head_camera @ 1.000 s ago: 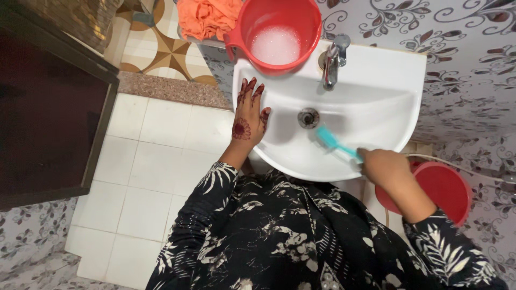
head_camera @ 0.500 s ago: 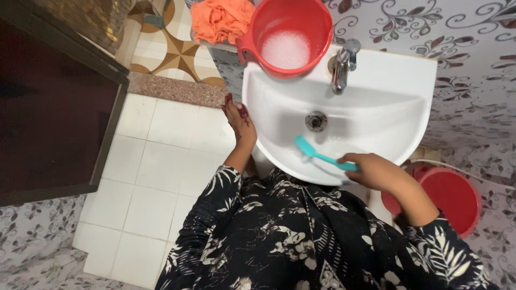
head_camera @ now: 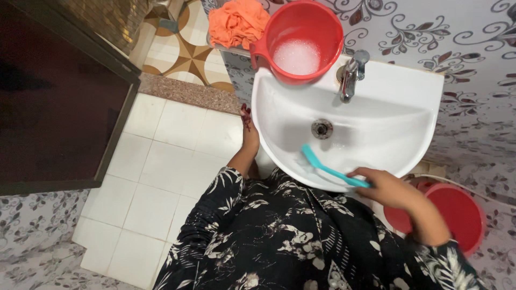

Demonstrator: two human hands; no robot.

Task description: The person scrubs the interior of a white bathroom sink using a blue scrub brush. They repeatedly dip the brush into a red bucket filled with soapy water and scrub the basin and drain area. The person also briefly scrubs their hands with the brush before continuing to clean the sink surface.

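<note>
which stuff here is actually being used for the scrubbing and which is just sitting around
In use: brush in right hand; sink; left hand on sink's side; jug of suds, probably.
Lying about: orange cloth; red bucket; tap.

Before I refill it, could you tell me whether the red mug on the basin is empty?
Not empty: white foam covers the bottom of the upright red mug.
</note>
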